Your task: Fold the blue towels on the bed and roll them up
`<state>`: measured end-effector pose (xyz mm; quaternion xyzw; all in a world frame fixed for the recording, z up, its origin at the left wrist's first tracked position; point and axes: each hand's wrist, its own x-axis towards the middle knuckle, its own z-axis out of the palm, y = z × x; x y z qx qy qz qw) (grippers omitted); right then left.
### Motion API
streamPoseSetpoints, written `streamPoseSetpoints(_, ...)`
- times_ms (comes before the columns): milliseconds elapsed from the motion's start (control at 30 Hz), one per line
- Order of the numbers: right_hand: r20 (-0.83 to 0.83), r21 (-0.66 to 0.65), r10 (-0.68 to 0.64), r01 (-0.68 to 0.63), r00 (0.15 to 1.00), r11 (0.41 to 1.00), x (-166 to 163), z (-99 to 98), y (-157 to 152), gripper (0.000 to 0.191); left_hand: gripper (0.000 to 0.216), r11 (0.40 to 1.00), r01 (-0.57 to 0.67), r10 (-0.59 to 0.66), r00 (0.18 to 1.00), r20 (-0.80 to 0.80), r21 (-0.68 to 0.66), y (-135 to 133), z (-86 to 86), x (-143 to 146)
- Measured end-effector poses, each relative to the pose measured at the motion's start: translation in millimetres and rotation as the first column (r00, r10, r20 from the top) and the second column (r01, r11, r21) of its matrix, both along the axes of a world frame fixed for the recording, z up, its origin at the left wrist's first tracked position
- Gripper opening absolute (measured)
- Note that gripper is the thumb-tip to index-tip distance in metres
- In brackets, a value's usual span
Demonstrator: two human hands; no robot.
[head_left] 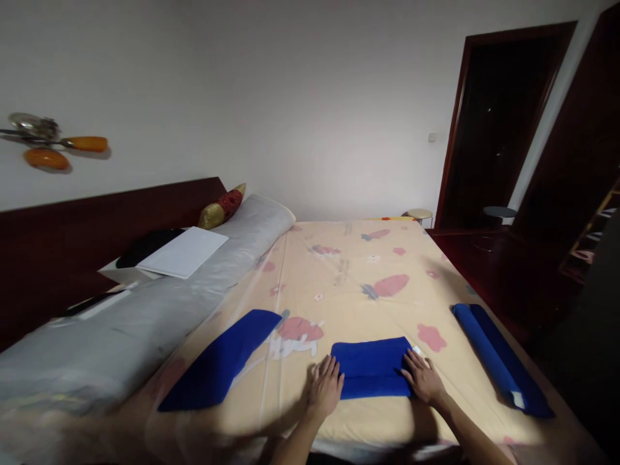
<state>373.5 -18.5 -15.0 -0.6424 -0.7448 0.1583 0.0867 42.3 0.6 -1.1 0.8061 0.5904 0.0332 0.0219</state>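
A folded blue cloth [372,367] lies flat on the bed's peach patterned sheet [349,284] near the front edge. My left hand [326,388] rests open at the cloth's left edge, fingers spread flat on the sheet and touching the fabric. My right hand [423,377] lies open at the cloth's right edge, fingertips on its corner, beside a small white tag. Another blue cloth [220,361] lies spread out to the left. A third blue cloth [498,365], long and folded narrow, lies along the bed's right edge.
A long grey-white bolster [145,316] runs along the left side with white paper [184,253] and a dark object on it. A small red-gold cushion [223,206] sits at its far end. Dark wooden headboard [97,226] at left, dark doorway [494,123] and stools at back right.
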Motion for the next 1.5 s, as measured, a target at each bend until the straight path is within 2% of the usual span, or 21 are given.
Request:
streamPoseSetpoints(100,-0.037,0.004,0.111,-0.111,0.993,0.994,-24,-0.2,-1,0.059,0.048,0.992,0.12,-0.122,0.99,0.077,0.022,-5,-2.9,31)
streamPoseSetpoints(200,-0.074,0.001,0.232,-0.233,0.97,0.973,-56,-1.6,0,0.057,0.054,0.954,0.295,-0.283,0.947,0.154,-0.054,-7,-12.0,70)
streamPoseSetpoints(267,-0.08,-0.005,0.259,-0.26,0.963,0.966,-67,-3.3,5,0.055,0.055,0.939,0.328,-0.305,0.934,0.188,-0.107,-3,-18.8,83)
streamPoseSetpoints(333,-0.064,-0.012,0.212,-0.213,0.975,0.977,-65,-5.4,14,0.057,0.054,0.952,0.27,-0.243,0.953,0.182,-0.142,6,-23.1,81)
streamPoseSetpoints(433,-0.011,-0.011,0.043,-0.043,0.999,0.999,-40,-8.6,28,0.06,0.055,0.987,0.009,0.001,0.998,0.064,-0.161,23,-22.2,56)
streamPoseSetpoints(500,0.017,-0.003,-0.057,0.057,0.998,0.998,-20,-10.2,34,0.059,0.054,0.978,-0.173,0.171,0.985,-0.03,-0.114,32,-18.1,33)
streamPoseSetpoints(567,0.024,0.001,-0.095,0.095,0.995,0.995,-3,-10.4,34,0.059,0.053,0.978,-0.208,0.207,0.977,-0.051,-0.016,36,-13.2,12)
streamPoseSetpoints(600,0.019,0.006,-0.085,0.085,0.996,0.996,3,-9.5,32,0.059,0.052,0.986,-0.16,0.161,0.986,-0.035,0.038,37,-10.8,4)
streamPoseSetpoints(667,0.0,0.044,-0.019,0.019,1.0,0.999,10,-5.3,22,0.057,0.05,0.991,0.011,-0.012,1.0,0.006,0.13,33,-6.6,-9)
streamPoseSetpoints(733,-0.014,0.108,0.085,-0.083,0.996,0.991,10,1.7,9,0.052,0.047,0.963,0.205,-0.211,0.977,0.013,0.176,25,-4.4,-16)
streamPoseSetpoints(833,-0.011,0.178,0.246,-0.24,0.969,0.954,4,11.5,-14,0.039,0.046,0.888,0.429,-0.431,0.902,-0.026,0.163,8,-7.1,-20)
streamPoseSetpoints(900,0.011,0.18,0.312,-0.309,0.95,0.934,-2,12.6,-25,0.034,0.053,0.875,0.472,-0.468,0.882,-0.057,0.109,-3,-13.0,-19)
streamPoseSetpoints(1000,0.067,0.152,0.279,-0.286,0.958,0.946,-14,5.5,-34,0.039,0.065,0.918,0.397,-0.395,0.914,-0.09,0.008,-16,-22.1,-12)
streamPoseSetpoints(1100,0.105,0.132,0.171,-0.184,0.98,0.974,-28,-1.7,-32,0.039,0.062,0.957,0.28,-0.285,0.956,-0.072,-0.077,-21,-22.5,3)
streamPoseSetpoints(1200,0.113,0.123,0.124,-0.138,0.986,0.983,-36,-1.7,-22,0.039,0.053,0.976,0.138,-0.143,0.989,-0.024,-0.167,-16,-11.9,22)
streamPoseSetpoints(1300,0.127,0.095,0.059,-0.071,0.99,0.993,-39,2.0,-5,0.041,0.054,0.973,0.021,-0.028,0.999,-0.028,-0.229,-3,1.8,35)
streamPoseSetpoints(1400,0.143,0.059,0.001,-0.01,0.99,0.998,-41,5.4,8,0.037,0.053,0.967,0.007,-0.02,0.999,-0.047,-0.255,9,9.7,42)
streamPoseSetpoints(1500,0.124,0.084,-0.015,0.005,0.992,0.996,-54,7.3,10,0.041,0.055,0.973,0.026,-0.037,0.998,-0.045,-0.228,12,8.5,54)
